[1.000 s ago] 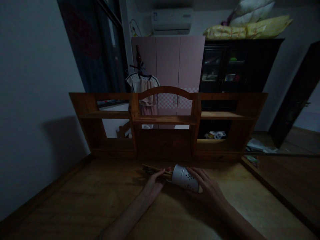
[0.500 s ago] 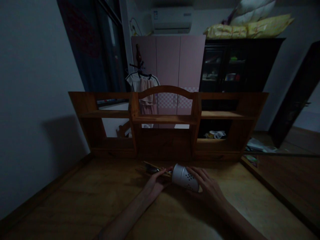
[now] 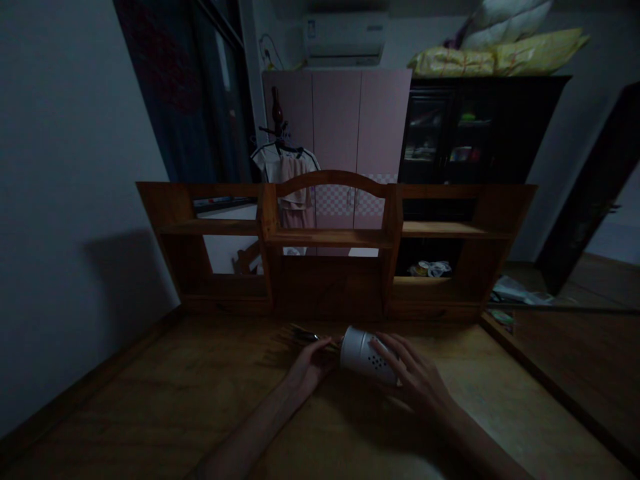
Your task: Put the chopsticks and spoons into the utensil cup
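Note:
A light-grey utensil holder (image 3: pixel 357 357) with small punched holes lies tilted on its side just above the wooden table, its mouth toward the left. My right hand (image 3: pixel 420 377) is closed around its right end, fingers over the top. From the mouth side runs a bundle of thin sticks that look like chopsticks (image 3: pixel 295 330), with a dark, shiny-handled piece of cutlery (image 3: pixel 309 336) among them. My left hand (image 3: pixel 309 365) grips this bundle close to the holder's mouth. Whether the bundle's right ends are inside the holder is hidden, and the dim light blurs the single pieces.
A wooden shelf unit (image 3: pixel 330 238) with several compartments stands along the table's (image 3: pixel 165 400) far edge. White cord-like items (image 3: pixel 436 269) show through its lower right opening. A wall (image 3: pixel 65 233) borders the left side, and a raised wooden edge (image 3: pixel 550 387) runs along the right.
The holder has shifted slightly left and turned a little in my right hand, so fewer holes show. The sticks and cutlery in my left hand have shifted slightly right, toward the holder.

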`<state>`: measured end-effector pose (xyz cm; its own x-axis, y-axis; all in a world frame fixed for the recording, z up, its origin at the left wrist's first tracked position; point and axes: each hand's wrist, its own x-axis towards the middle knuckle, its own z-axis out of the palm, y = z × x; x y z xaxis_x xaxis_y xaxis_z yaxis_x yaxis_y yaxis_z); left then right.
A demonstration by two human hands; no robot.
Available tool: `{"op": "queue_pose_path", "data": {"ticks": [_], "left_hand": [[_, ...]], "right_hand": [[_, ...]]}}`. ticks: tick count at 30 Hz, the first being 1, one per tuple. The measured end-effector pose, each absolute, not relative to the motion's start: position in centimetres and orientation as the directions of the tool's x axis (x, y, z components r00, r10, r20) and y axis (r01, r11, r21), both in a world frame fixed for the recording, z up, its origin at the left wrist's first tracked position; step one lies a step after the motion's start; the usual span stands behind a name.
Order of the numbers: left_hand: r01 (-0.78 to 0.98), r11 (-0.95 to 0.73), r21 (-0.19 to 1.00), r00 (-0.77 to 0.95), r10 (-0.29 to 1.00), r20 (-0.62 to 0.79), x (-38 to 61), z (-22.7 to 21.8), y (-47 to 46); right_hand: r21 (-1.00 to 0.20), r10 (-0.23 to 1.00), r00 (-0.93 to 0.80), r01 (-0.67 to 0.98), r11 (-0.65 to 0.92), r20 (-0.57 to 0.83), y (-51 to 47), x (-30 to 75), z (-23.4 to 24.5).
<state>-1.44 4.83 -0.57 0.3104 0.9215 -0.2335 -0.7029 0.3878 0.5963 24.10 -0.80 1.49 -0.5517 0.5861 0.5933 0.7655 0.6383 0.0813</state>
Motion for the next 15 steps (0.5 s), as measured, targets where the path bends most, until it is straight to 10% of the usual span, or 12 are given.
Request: {"op": "queue_pose_path", "data": {"ticks": [15], "left_hand": [[-0.635,0.461,0.62,0.369,0.886,-0.282,-1.6,-0.2,4.2]], "right_hand": [[0.286,0.483,-0.733,0.65,0.704,0.478,-1.4,24.2,2.2]]}}
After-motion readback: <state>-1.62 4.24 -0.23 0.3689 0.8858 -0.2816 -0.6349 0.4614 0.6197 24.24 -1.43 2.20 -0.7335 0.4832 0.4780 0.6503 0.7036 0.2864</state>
